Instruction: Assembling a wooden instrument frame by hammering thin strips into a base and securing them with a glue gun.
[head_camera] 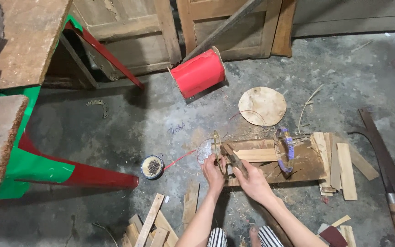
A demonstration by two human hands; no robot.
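My left hand (213, 174) pinches a thin upright strip or wire piece (216, 144) at the left end of a wooden block (298, 167) lying on the concrete floor. My right hand (252, 180) grips a pair of pliers (232, 156) whose jaws point up-left toward that piece. A flat light wood slat (257, 155) lies on the block beside the pliers. A ring wrapped in purple and white cord (289, 151) stands on the block to the right. A thin red wire (179, 160) runs left from the work.
A red spool (199, 73) and a round wooden disc (262, 106) lie beyond the block. A small tin of nails (152, 166) sits left. Wood slats (339, 167) are stacked right; more scraps (154, 226) lie near my knees. A red and green frame (46, 169) stands left.
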